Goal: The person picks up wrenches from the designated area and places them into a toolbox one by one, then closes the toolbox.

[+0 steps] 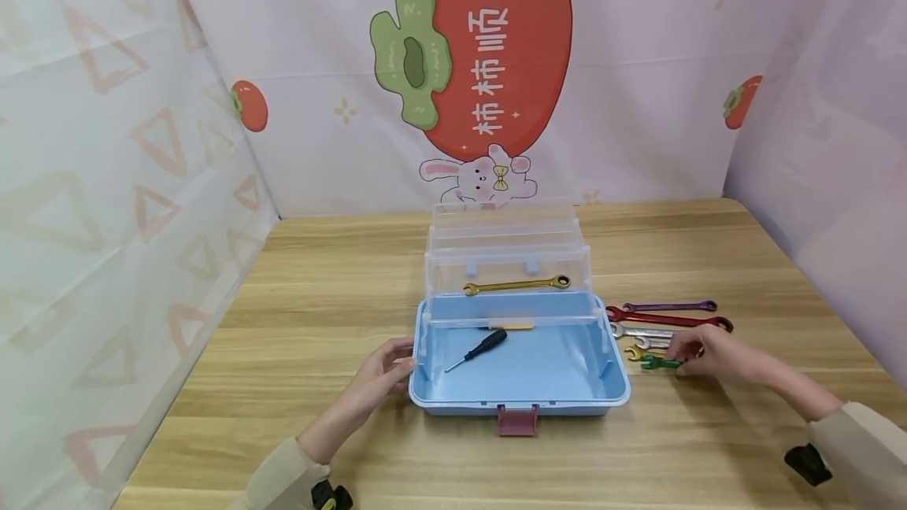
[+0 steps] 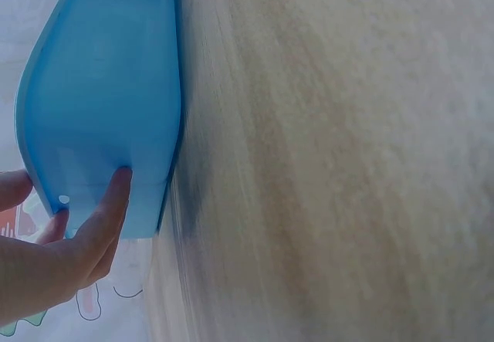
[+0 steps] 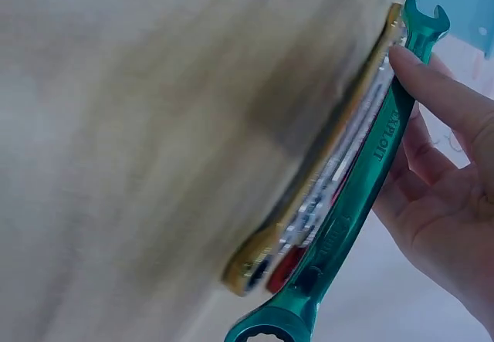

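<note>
A light blue toolbox [image 1: 520, 408] stands open, its clear trays [image 1: 506, 258] raised at the back. My left hand [image 1: 386, 370] touches its left end, with fingers against the outer wall; in the left wrist view the fingertips [image 2: 120, 180] press the blue plastic near a corner. To the right of the box, my right hand [image 1: 712, 354] pinches a green combination wrench [image 3: 359, 172] between thumb and fingers, near its open end. Beside it lie a yellow wrench [image 1: 633, 352], silver wrenches [image 1: 645, 332], a red wrench [image 1: 666, 319] and a purple wrench [image 1: 669, 307].
Inside the toolbox lie a black-handled screwdriver [image 1: 487, 343] and a yellow-handled tool [image 1: 520, 327] partly behind clear plastic. A gold ratchet wrench [image 1: 517, 285] rests on a clear tray. The pink latch [image 1: 517, 421] hangs at the front. Printed cloth [image 1: 638, 101] walls off the wooden table.
</note>
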A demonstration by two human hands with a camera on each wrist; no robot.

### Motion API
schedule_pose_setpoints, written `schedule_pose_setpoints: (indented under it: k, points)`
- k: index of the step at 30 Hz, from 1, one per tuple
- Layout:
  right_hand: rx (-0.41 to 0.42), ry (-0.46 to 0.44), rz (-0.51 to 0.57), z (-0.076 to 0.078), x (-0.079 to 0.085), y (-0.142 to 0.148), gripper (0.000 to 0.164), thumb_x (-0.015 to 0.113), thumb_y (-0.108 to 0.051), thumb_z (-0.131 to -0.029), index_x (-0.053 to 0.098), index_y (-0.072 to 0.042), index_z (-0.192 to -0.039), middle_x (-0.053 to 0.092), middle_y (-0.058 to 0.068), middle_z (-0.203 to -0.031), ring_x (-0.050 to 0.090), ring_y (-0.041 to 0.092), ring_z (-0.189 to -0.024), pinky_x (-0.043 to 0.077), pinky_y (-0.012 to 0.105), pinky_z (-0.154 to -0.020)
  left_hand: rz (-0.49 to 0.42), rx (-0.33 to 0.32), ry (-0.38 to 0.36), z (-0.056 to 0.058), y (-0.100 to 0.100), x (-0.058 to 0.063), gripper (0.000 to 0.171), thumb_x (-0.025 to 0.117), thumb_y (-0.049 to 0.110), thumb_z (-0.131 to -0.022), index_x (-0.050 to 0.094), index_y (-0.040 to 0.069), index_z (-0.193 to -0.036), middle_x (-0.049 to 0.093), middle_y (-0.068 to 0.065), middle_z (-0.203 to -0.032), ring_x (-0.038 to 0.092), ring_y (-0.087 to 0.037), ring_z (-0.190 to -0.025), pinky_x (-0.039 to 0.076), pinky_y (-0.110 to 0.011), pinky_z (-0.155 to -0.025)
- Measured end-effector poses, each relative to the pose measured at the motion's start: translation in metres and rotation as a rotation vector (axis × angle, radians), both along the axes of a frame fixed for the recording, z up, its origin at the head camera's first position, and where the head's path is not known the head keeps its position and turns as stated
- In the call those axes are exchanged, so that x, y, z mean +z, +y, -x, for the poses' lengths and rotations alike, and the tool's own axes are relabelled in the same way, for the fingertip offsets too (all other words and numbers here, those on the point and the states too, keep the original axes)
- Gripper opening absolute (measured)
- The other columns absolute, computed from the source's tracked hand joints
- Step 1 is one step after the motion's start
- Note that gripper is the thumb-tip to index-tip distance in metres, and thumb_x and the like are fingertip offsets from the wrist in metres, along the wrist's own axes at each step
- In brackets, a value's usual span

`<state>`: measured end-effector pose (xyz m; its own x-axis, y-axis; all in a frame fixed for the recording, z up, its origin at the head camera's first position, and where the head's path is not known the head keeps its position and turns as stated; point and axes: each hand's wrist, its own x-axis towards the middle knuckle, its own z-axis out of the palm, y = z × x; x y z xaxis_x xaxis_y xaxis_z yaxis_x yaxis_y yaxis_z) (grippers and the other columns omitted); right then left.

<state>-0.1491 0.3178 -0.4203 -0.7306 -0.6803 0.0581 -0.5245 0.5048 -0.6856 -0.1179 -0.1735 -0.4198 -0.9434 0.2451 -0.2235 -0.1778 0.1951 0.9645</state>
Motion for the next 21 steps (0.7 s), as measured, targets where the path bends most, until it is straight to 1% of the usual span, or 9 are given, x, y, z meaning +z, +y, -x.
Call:
schedule_pose_setpoints:
  k: [3,8,13,21]
  points:
    - [-0.026,0.035,-0.033,0.003,0.008,-0.003,0.014,0.069,-0.001,-0.071,0.062,-0.011,-0.078,0.056,-0.008,-0.072,0.042,-0.003,-0.064,0.038,0.020,-0.049,-0.002,-0.004,0.003,0.000,0.000,0.000,0.046,0.054,0.017,-0.088,0.038,-0.005,-0.125,0.045,-0.023,-0.123,0.051,-0.027,-0.105,0.050,-0.036,-0.076]
    - [-0.046,0.079,-0.066,0.008,0.021,-0.008,0.014,0.069,-0.002,-0.071,0.062,-0.012,-0.078,0.057,-0.008,-0.072,0.043,-0.002,-0.063,0.040,0.020,-0.049,0.001,-0.006,0.003,0.000,0.001,0.000,0.045,0.054,0.017,-0.088,0.038,-0.004,-0.125,0.045,-0.023,-0.122,0.051,-0.027,-0.104,0.050,-0.036,-0.076]
    - [-0.066,0.089,-0.086,0.013,0.034,-0.014,0.013,0.069,-0.001,-0.071,0.063,-0.009,-0.080,0.057,-0.009,-0.072,0.043,-0.002,-0.062,0.040,0.020,-0.048,0.002,0.002,-0.002,0.000,0.001,0.000,0.045,0.054,0.016,-0.088,0.039,-0.005,-0.125,0.046,-0.023,-0.122,0.052,-0.027,-0.104,0.050,-0.036,-0.076]
    - [-0.051,0.069,-0.066,0.022,0.054,-0.023,0.011,0.068,0.000,-0.072,0.064,-0.005,-0.081,0.058,-0.008,-0.071,0.043,-0.002,-0.060,0.041,0.020,-0.047,-0.003,0.003,-0.004,0.001,0.000,0.000,0.046,0.054,0.016,-0.088,0.038,-0.005,-0.125,0.045,-0.023,-0.122,0.051,-0.028,-0.104,0.049,-0.037,-0.077]
